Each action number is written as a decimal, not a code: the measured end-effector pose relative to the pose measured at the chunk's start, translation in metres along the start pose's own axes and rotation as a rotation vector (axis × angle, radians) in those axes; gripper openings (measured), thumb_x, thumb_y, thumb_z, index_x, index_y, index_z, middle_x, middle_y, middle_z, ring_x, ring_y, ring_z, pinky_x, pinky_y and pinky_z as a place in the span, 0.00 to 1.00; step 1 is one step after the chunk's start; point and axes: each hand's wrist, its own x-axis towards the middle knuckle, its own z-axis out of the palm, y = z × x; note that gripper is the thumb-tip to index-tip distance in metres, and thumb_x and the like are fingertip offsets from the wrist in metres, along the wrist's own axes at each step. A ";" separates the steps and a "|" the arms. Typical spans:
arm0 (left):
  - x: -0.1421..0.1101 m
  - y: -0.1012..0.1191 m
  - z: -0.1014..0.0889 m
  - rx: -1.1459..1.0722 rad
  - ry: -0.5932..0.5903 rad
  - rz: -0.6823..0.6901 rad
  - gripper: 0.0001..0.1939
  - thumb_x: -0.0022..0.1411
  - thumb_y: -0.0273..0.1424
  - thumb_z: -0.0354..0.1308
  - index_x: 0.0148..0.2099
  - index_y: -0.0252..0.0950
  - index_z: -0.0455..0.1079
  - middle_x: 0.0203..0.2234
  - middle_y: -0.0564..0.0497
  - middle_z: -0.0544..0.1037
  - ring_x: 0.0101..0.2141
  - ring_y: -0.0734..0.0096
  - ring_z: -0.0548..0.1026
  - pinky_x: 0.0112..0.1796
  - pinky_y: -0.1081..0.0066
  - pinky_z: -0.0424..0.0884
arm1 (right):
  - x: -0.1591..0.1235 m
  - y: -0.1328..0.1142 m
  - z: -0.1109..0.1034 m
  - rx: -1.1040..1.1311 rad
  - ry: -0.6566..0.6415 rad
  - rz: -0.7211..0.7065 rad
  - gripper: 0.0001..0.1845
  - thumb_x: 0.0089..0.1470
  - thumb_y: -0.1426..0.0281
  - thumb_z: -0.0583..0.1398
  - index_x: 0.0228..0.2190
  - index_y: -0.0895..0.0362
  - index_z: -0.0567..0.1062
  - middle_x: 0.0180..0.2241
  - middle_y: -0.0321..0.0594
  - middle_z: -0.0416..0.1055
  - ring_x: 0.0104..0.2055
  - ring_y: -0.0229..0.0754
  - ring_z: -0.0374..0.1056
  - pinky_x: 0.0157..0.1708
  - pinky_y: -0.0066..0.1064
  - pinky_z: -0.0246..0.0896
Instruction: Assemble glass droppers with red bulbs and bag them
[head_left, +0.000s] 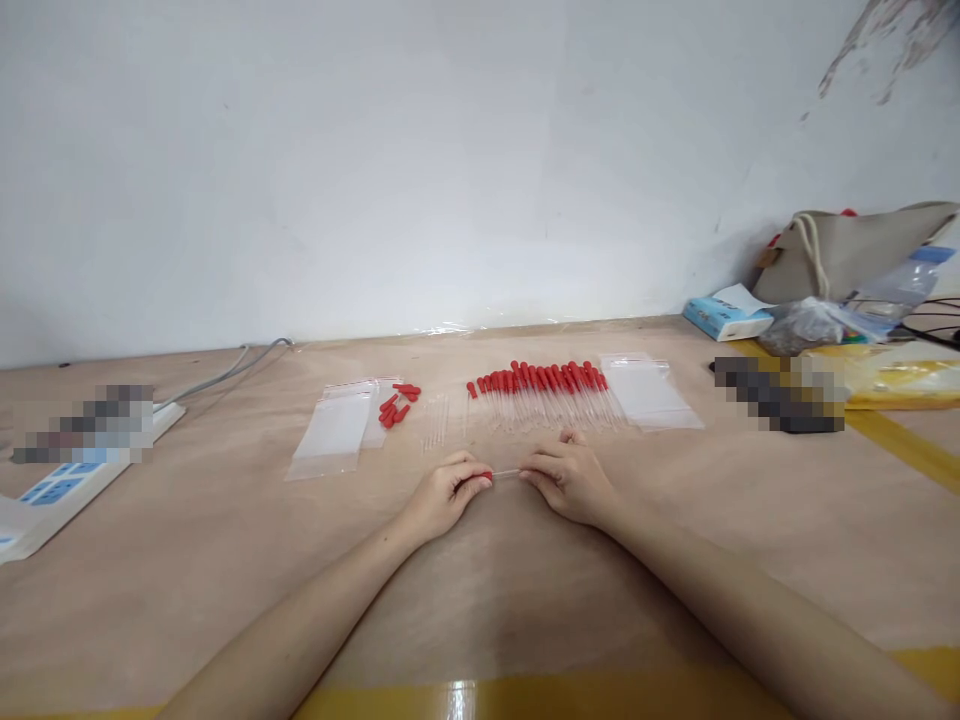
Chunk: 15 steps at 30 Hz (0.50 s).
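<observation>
My left hand and my right hand rest on the wooden table, both pinched on one thin clear glass dropper tube stretched between them. The left fingers close on a red rubber cap at the tube's left end. Just beyond the hands lies a row of several assembled droppers with red caps. A few bare glass tubes lie left of that row. Loose red caps sit farther left.
Clear zip bags lie at the left, another clear bag right of the dropper row. A white power strip with a grey cable sits far left. A beige bag, tissue pack and plastic wraps crowd the back right.
</observation>
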 end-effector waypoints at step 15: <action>0.000 0.002 0.001 0.045 -0.011 0.014 0.08 0.60 0.30 0.51 0.38 0.35 0.71 0.29 0.50 0.70 0.30 0.73 0.69 0.33 0.73 0.66 | 0.005 -0.015 0.003 -0.131 -0.013 -0.024 0.17 0.56 0.70 0.48 0.22 0.59 0.70 0.19 0.35 0.66 0.21 0.32 0.52 0.32 0.32 0.38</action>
